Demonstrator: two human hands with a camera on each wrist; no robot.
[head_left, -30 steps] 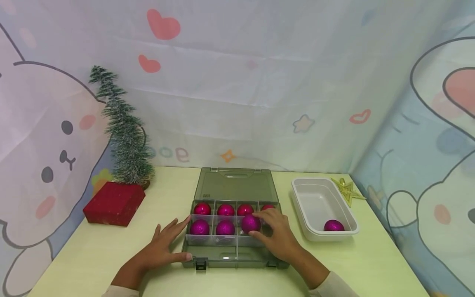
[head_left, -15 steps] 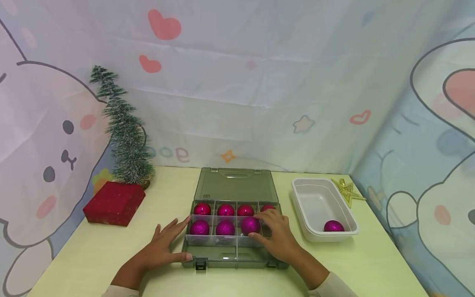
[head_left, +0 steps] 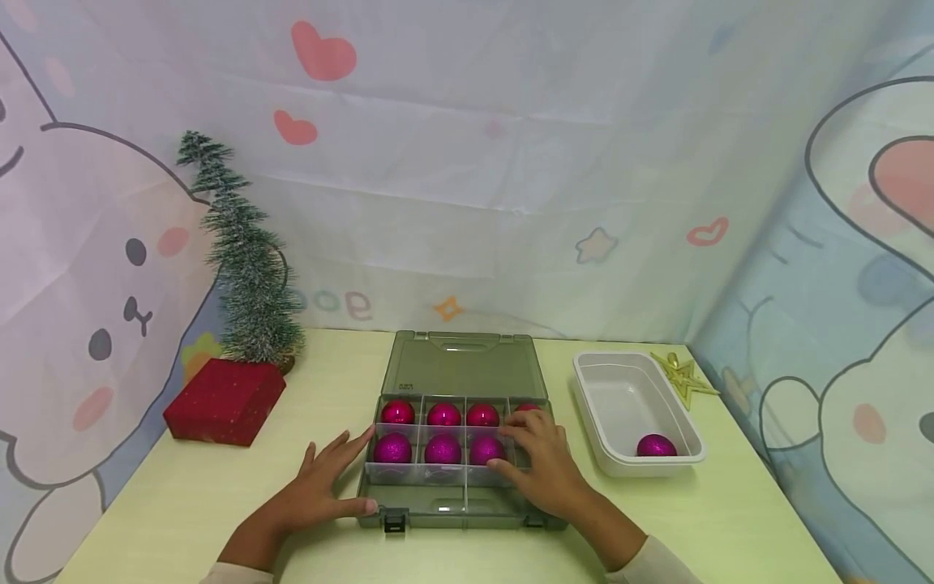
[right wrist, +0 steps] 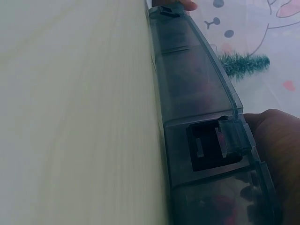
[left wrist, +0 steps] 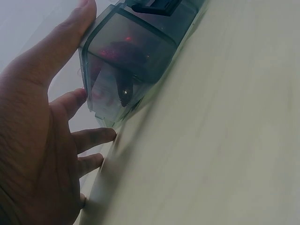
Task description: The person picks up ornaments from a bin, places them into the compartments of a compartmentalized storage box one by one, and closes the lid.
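A translucent grey-green compartment box [head_left: 452, 365] stands with its lid folded back. Shiny red ball ornaments [head_left: 443, 414] fill its back row. In the row before them are glittery purple balls, and the third purple ball [head_left: 486, 449] sits in its compartment, level with its neighbours. My right hand [head_left: 543, 466] is over the box's right side, thumb and fingers spread just beside that ball, which they no longer pinch. It partly hides the compartment at the right end. My left hand [head_left: 321, 483] rests with spread fingers against the box's left side, thumb at the front corner.
Right of the box, a white plastic tub [head_left: 606, 397] holds one purple ball [head_left: 657, 444]. A gold star [head_left: 682, 377] lies behind the tub. To the left stand a small frosted Christmas tree [head_left: 251, 268] and a red box [head_left: 224, 401]. A printed cloth hangs behind.
The third purple ball has gone down and slightly left out of my right fingers into its compartment. Both hands have hardly moved.
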